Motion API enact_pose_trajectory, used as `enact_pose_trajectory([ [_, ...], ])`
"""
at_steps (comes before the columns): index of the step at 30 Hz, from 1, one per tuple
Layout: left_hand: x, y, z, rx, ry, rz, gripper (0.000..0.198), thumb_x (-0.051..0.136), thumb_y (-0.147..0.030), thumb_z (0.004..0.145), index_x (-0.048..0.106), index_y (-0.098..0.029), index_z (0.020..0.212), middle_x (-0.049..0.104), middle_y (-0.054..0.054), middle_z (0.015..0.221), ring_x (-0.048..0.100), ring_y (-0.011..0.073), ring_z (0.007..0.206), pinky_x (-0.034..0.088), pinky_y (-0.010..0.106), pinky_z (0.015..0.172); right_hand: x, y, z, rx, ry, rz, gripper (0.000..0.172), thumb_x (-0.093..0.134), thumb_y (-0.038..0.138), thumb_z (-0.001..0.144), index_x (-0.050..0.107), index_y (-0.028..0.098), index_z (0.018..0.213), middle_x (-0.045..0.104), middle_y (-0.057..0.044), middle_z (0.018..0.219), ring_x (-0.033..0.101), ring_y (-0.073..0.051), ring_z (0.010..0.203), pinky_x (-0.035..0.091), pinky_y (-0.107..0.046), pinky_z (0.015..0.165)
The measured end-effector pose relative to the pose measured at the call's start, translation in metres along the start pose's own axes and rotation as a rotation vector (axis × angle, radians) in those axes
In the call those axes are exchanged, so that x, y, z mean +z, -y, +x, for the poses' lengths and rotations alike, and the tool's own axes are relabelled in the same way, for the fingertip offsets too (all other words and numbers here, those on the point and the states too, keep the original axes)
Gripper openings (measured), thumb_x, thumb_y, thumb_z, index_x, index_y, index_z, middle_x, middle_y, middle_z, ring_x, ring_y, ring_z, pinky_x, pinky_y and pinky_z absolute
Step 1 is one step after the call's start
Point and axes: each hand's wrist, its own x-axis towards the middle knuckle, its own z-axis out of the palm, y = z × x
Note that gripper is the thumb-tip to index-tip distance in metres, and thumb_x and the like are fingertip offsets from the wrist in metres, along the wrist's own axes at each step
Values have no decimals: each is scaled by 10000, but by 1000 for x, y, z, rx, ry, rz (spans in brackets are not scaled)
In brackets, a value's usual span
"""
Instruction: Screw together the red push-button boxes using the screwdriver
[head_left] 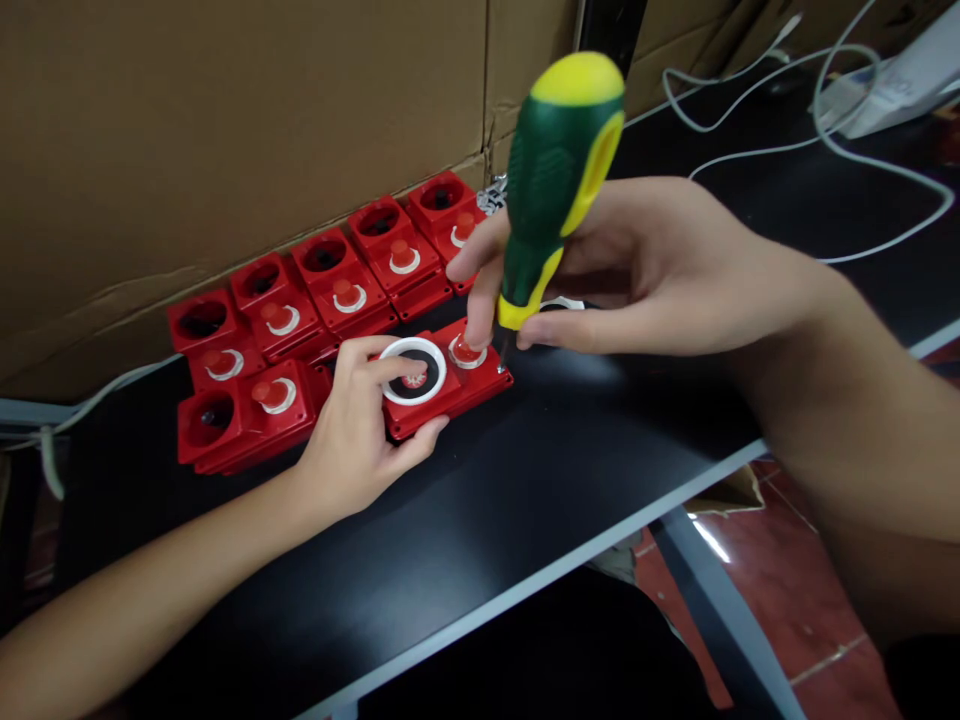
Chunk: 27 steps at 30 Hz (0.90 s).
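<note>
A red housing [480, 387] lies on the black tabletop, with a white ring [442, 372] round a dark disc at its left and a red knob near its right end. My left hand [367, 420] grips the housing's left end, one finger resting on the disc. Held in my right hand [607, 280] is a green and yellow screwdriver [551, 160], nearly upright. Its tip meets a small screw [501, 370] at the housing's right corner. A white-rimmed part [562, 303] is partly hidden behind my right hand.
Several similar red housings [322, 262] stand in a row by the cardboard [240, 120], with more at the left [255, 435]. A pile of screws [493, 195] sits behind my right hand. White cables [787, 152] loop across the back right. The table's grey edge [540, 590] runs in front.
</note>
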Motion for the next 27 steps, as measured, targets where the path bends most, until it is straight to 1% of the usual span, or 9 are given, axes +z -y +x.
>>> enact_pose_trajectory([
  [2, -1, 0, 0, 3, 5, 8, 506, 828, -297, 1011, 526, -280, 1416, 627, 123, 1391, 701, 331, 1275, 645, 532, 1050, -4, -3, 0, -28, 29, -81, 278, 806, 240, 1087, 743, 189, 1353, 840, -74, 1258, 809, -191, 1167, 670, -292, 987],
  [5, -2, -1, 1, 10, 12, 18, 511, 828, -293, 1008, 522, -282, 1416, 625, 127, 1386, 702, 333, 1260, 649, 528, 1031, -10, -8, 2, -35, 52, -270, 301, 905, 374, 1032, 798, 197, 1250, 832, -57, 1159, 767, -202, 1070, 644, -302, 937],
  [8, -2, -1, 1, 9, 13, 28, 524, 823, -284, 1002, 515, -293, 1426, 628, 122, 1388, 701, 334, 1262, 646, 530, 1034, -11, -11, 4, 15, 3, -373, 320, 943, 434, 1003, 833, 204, 1196, 820, -31, 1029, 726, -192, 944, 613, -294, 854],
  [13, -2, -2, 1, -3, 9, 15, 521, 828, -265, 995, 522, -291, 1415, 629, 125, 1397, 697, 335, 1274, 639, 532, 1057, -6, -10, 5, -1, -79, -326, 366, 991, 460, 932, 853, 209, 1161, 837, -44, 1069, 753, -200, 970, 630, -295, 886],
  [15, -2, -2, 1, 2, 7, 6, 507, 825, -264, 998, 524, -286, 1406, 625, 125, 1391, 698, 333, 1275, 641, 532, 1058, -5, -10, 4, 14, -105, -309, 377, 1004, 457, 905, 856, 225, 1163, 843, -44, 1083, 764, -200, 976, 635, -283, 868],
  [19, -2, -2, 2, 13, 14, 10, 498, 814, -271, 1013, 515, -279, 1411, 622, 125, 1390, 704, 327, 1280, 648, 525, 1052, -3, -11, 5, 13, -119, -237, 412, 1014, 353, 887, 823, 207, 1221, 830, -37, 1107, 762, -182, 985, 637, -263, 896],
  [21, -2, -2, 2, 10, 15, 16, 488, 809, -289, 1019, 514, -279, 1408, 624, 126, 1394, 707, 327, 1280, 651, 525, 1049, -3, -11, 5, -3, -122, -212, 365, 999, 319, 908, 806, 197, 1193, 812, -32, 1112, 747, -170, 981, 630, -251, 860],
  [24, -2, -2, 2, 3, 20, 21, 483, 802, -312, 1024, 509, -286, 1407, 628, 128, 1402, 711, 334, 1280, 655, 539, 1043, -2, -10, 5, -22, -114, -221, 279, 982, 333, 935, 799, 200, 1099, 799, -27, 1084, 715, -162, 939, 597, -236, 745],
  [27, -2, -1, 2, 11, 22, 16, 485, 798, -304, 1023, 506, -281, 1409, 630, 135, 1399, 714, 335, 1279, 658, 548, 1041, -1, -5, 4, -19, -109, -187, 273, 993, 314, 914, 782, 212, 1054, 807, -20, 1054, 727, -171, 938, 618, -245, 773],
])
